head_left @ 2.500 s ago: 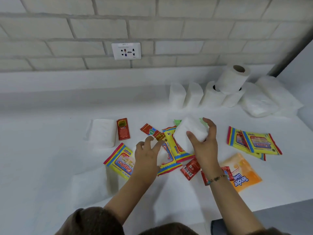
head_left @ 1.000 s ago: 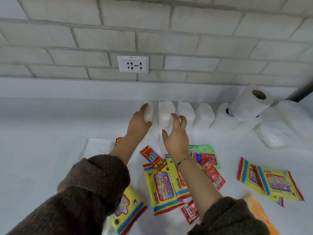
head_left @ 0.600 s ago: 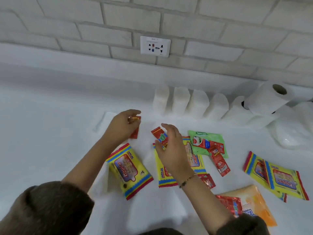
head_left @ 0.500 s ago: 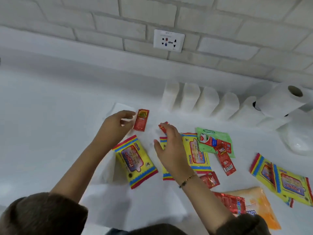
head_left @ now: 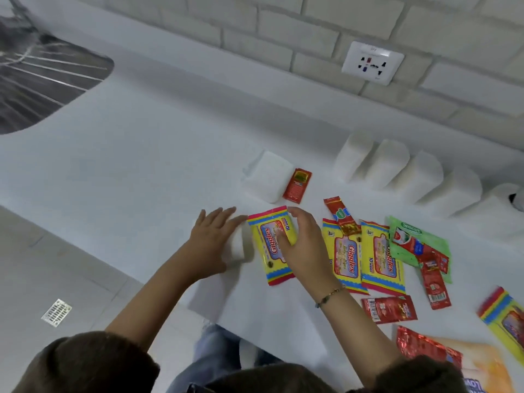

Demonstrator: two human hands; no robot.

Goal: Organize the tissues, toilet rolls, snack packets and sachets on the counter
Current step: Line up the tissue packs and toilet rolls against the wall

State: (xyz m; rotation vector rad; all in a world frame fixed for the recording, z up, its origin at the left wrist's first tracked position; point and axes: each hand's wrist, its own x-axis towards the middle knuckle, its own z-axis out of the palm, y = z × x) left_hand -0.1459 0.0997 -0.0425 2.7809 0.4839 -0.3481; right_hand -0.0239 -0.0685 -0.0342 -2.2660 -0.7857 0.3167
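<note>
At the near edge of the white surface [head_left: 141,154], a person is reaching in with both bare hands to sort a scatter of packets. The right hand [head_left: 304,248] is arching over a yellow Giggles wipes packet [head_left: 273,245] lying flat at centre, its fingers [head_left: 283,239] curling onto the packet's right side and closing around it, though the grasp does not look complete. The left hand [head_left: 211,245] is lying palm-down at nine o'clock of that packet, fingers spread and gripping nothing, resting over a white tissue pack [head_left: 236,248] just beside the packet. Both forearms are angling in from six o'clock, sleeves pushed back. The packet appears light, soft and glossy, so it is likely to flex and slide; pinching it across the long edges, rather than at a crimped end, would seem the steadier hold. At three o'clock, two more Giggles packets [head_left: 365,259] are lying side by side, with red sachets [head_left: 433,282] and a green packet [head_left: 408,231] beyond them. At twelve o'clock, another tissue pack [head_left: 268,177] is touching a red sachet [head_left: 297,185], while a row of white tissue packs [head_left: 397,168] is lining the wall at two o'clock.
</note>
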